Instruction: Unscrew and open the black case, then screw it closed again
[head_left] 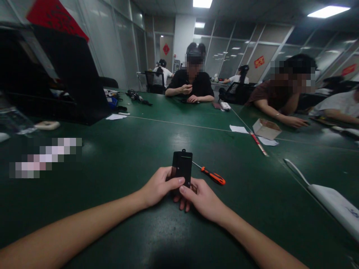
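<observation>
A small black rectangular device (182,166) with a loop at its top end stands upright just above the dark green table (126,157). Both my hands grip its lower part: my left hand (159,186) from the left with the thumb on its front, my right hand (200,198) from the right and below. An orange-handled screwdriver (212,175) lies on the table just right of the device, its metal tip pointing toward it.
A black laptop (70,74) stands open at the far left. A small cardboard box (266,129), a red pen (259,144) and paper slips lie at the right, a white bag (336,203) at the right edge. Other people sit across the table.
</observation>
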Demonstrator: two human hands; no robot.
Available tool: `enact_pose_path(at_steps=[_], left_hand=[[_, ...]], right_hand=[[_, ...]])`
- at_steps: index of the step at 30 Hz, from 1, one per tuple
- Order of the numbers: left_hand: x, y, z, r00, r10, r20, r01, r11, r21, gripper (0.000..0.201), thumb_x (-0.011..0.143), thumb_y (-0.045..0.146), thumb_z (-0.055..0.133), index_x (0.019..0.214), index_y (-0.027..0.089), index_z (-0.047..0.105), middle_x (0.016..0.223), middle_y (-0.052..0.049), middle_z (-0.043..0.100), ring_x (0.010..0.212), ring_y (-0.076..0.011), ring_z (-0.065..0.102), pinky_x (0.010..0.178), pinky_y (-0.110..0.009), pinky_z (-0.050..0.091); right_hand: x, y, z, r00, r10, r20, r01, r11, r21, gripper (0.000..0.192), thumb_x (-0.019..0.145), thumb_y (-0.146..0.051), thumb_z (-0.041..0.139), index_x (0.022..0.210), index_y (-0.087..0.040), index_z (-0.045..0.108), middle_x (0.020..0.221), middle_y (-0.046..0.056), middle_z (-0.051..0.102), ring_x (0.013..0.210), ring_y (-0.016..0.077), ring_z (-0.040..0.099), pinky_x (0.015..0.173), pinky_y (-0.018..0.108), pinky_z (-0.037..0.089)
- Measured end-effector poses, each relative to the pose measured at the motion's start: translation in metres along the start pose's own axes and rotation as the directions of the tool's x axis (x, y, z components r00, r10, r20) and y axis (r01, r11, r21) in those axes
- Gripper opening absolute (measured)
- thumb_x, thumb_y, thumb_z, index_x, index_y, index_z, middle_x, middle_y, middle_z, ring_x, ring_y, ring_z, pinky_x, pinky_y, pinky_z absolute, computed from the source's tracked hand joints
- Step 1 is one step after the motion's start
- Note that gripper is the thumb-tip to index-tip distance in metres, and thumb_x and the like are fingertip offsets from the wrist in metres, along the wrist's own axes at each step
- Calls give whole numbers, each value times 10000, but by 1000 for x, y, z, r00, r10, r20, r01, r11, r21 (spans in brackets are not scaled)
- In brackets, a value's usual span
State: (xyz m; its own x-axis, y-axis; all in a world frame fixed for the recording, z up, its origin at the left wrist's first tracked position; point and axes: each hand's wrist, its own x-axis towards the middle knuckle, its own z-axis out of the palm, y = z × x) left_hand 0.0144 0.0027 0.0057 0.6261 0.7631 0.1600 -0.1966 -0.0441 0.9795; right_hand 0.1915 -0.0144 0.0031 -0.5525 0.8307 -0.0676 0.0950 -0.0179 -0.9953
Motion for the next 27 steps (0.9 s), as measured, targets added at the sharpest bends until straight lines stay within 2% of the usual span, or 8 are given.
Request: enact_pose_path(at_steps=[5, 10, 19, 22, 27], left_hand=[[0, -2, 0, 995, 5, -105, 0, 999, 46, 371, 923, 471, 549, 930, 104, 602, 728, -68, 664, 511, -141, 598, 504, -255, 481], [0, -3, -3, 978, -10, -210, 30, 995, 91, 487, 927, 559, 494, 1000, 104, 650, 773, -75, 696, 577, -166, 637, 577, -281, 512], [-2, 2, -2, 980, 11, -200, 20, 988, 150, 495, 918, 567, 505, 1019, 109, 664, 781, -74, 699, 723, -213, 672, 672, -301, 516], [-1, -1, -5, 983, 26, -181, 0, 990, 138, 472, 923, 537, 517, 1065, 107, 649, 901, -98, 713, 834, -229, 683, 749, -322, 528], [3, -2, -10, 988, 24, -155, -13, 997, 73, 484, 836, 455, 676, 1167, 103, 641, 1140, -158, 703, 987, -270, 679, 873, -380, 527]], right_hand=[[1, -3, 1, 1000, 17, 12, -17, 1000, -7, 418, 903, -517, 575, 1065, -133, 536, 780, 36, 650, 550, 115, 605, 481, 218, 490], [-1, -7, 6, 998, 45, -34, -50, 988, -145, 346, 880, -459, 631, 988, -136, 571, 738, 21, 637, 526, 104, 557, 456, 203, 453], [-2, -5, 4, 999, 23, -32, -30, 966, -259, 322, 929, -452, 575, 1054, -156, 568, 734, 10, 631, 529, 109, 546, 460, 209, 424], [-2, -7, 4, 999, 27, -44, -38, 966, -254, 340, 926, -472, 566, 1009, -142, 579, 727, 16, 630, 520, 111, 547, 460, 220, 427], [-2, -5, 5, 998, 29, -49, -40, 969, -245, 323, 918, -474, 579, 955, -154, 592, 705, 6, 628, 531, 117, 553, 476, 228, 418]])
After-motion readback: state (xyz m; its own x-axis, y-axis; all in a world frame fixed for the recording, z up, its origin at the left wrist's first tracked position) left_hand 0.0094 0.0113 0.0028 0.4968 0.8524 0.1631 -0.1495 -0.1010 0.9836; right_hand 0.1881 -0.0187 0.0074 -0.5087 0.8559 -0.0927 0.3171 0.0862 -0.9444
